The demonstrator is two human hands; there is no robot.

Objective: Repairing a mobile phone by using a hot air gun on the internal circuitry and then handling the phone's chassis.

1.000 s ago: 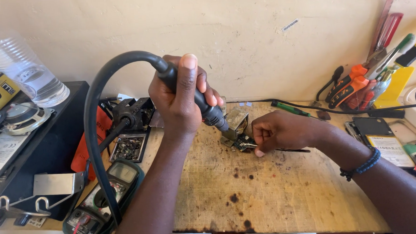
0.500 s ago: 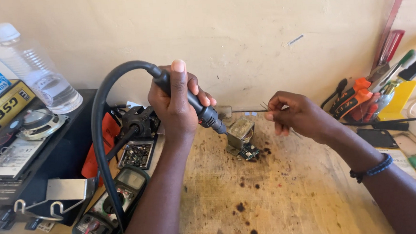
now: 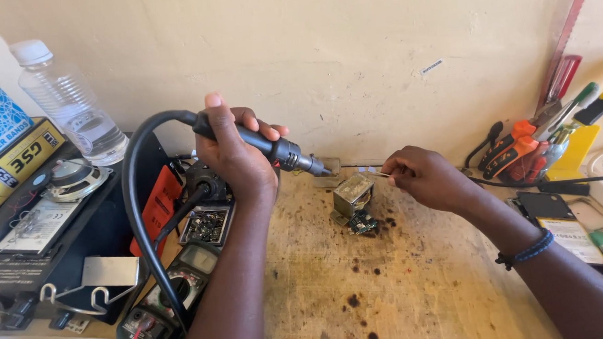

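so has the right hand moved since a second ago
Yes. The right hand has lifted off the small circuit board on the scorched wooden board, up towards the wall.

Left hand raised, grip fisted, right hand lower, fingertips pinched

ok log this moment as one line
left hand: grips hot-air wand | right hand: pinches tweezers | small circuit board: on wooden board

the left hand grips a matt black plastic hot-air handle with a shiny metal nozzle and a smooth rubbery hose. the wooden board looks rough, scorched and stained. the small metal block is dull grey. far left, a clear glossy plastic bottle.
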